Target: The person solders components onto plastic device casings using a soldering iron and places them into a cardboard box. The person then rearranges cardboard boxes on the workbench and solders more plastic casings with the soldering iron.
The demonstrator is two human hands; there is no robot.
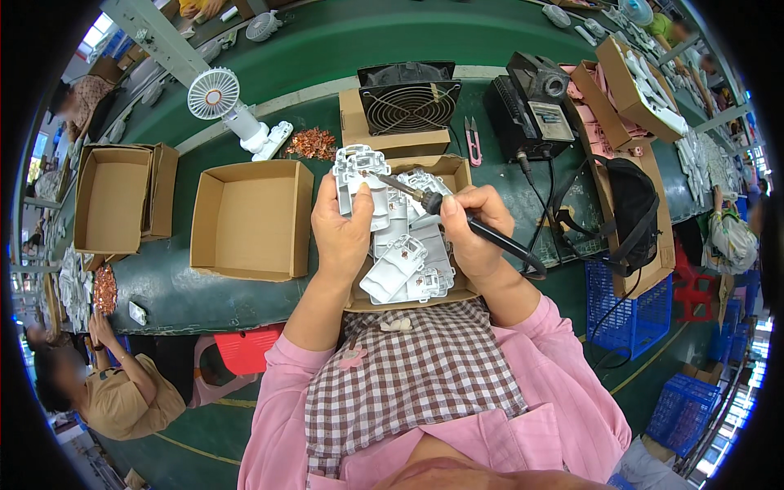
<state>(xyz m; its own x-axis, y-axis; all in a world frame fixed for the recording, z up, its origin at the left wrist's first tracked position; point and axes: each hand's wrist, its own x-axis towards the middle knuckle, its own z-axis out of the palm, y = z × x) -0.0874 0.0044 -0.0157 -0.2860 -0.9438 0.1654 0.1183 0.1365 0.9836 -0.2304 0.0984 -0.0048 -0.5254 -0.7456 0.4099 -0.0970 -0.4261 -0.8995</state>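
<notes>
Left hand (340, 227) pinches boxy white plastic housing (360, 166), right hand (476, 226) clutches slim black soldering iron (431, 201); slipping could burn us.

Your soldering iron (493, 236): smooth black plastic handle, metal shaft. Left of it, your white part (356, 167), smooth plastic; beneath it, matt cardboard box (465, 289).

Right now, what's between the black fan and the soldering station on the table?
Pink snips, lying on the green tabletop; the head view shows it.
</notes>
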